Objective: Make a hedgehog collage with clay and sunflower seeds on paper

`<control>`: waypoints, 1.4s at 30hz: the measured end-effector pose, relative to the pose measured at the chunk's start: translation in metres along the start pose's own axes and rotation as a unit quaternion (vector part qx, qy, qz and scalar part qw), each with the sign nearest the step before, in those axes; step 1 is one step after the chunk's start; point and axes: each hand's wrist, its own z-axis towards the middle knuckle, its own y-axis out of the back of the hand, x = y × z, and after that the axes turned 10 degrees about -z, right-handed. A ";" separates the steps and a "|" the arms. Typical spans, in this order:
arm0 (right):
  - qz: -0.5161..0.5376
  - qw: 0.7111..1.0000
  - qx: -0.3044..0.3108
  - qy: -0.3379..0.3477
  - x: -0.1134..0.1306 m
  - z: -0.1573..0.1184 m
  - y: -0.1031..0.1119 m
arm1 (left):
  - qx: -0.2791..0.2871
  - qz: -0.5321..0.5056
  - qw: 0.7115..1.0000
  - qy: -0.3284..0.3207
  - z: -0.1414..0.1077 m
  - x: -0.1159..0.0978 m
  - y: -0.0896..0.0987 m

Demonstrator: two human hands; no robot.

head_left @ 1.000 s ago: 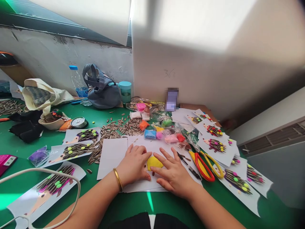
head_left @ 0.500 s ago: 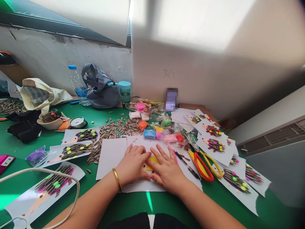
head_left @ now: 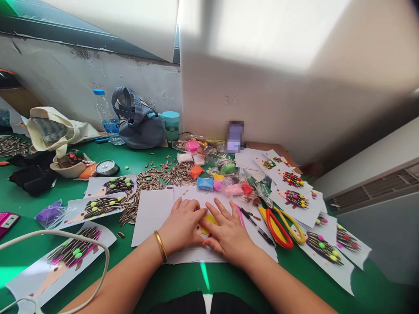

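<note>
Both hands rest on white paper [head_left: 153, 213] at the middle of the table. Between them lies a flattened yellow piece of modelling clay [head_left: 208, 223], partly covered by fingers. My left hand [head_left: 183, 224], with a gold bangle at the wrist, is open; its index finger touches the clay's left edge and its other fingers bend loosely over the paper. My right hand [head_left: 228, 231] is open, its fingers spread flat across the clay's right side. A small dark eye dot shows beside the clay; the rest of that figure is hidden beneath the hands.
Red-handled scissors [head_left: 278, 229] and a black pen [head_left: 262, 231] lie to the right. Sunflower seeds [head_left: 157, 179] and bagged clay [head_left: 205, 183] are behind the paper. Hedgehog pictures [head_left: 75, 253] lie on both sides. A white cable [head_left: 106, 261] loops at front left.
</note>
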 end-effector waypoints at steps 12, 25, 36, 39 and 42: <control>-0.011 1.000 0.011 -0.010 0.001 0.001 0.000 | -0.001 -0.009 1.000 0.000 0.000 0.001 0.000; -0.006 1.000 -0.007 0.000 0.002 0.001 0.003 | 0.009 0.004 1.000 0.011 0.000 -0.003 0.003; -0.014 0.999 -0.007 -0.046 -0.007 -0.001 -0.001 | 0.019 0.000 1.000 0.018 0.001 -0.002 0.003; -0.014 0.998 -0.013 -0.064 -0.009 -0.002 -0.001 | 0.020 0.002 1.000 0.016 0.001 -0.002 0.003; -0.012 0.998 0.002 -0.060 -0.009 -0.001 -0.001 | 0.018 0.002 1.000 0.012 0.001 -0.001 0.002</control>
